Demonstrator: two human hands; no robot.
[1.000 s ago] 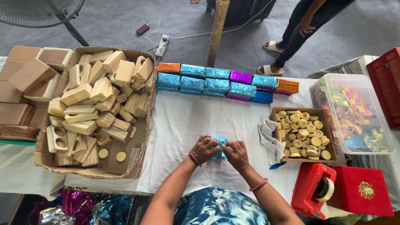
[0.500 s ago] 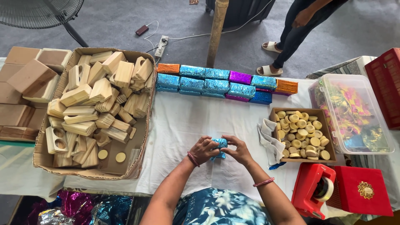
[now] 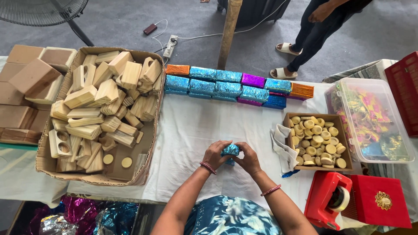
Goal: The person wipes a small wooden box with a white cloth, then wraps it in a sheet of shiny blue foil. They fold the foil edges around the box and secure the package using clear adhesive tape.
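Left hand (image 3: pixel 216 153) and right hand (image 3: pixel 248 157) meeting over white cloth (image 3: pixel 196 130), each grip closed on blue foil-wrapped block (image 3: pixel 230 150)

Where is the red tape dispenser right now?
In the head view, the red tape dispenser sits at the near right of the white-covered table, just below the small box of round wooden discs and left of a red box.

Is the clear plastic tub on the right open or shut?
Shut. A clear lid covers the tub right to its rim, and the pink and yellow items inside show only through the plastic.
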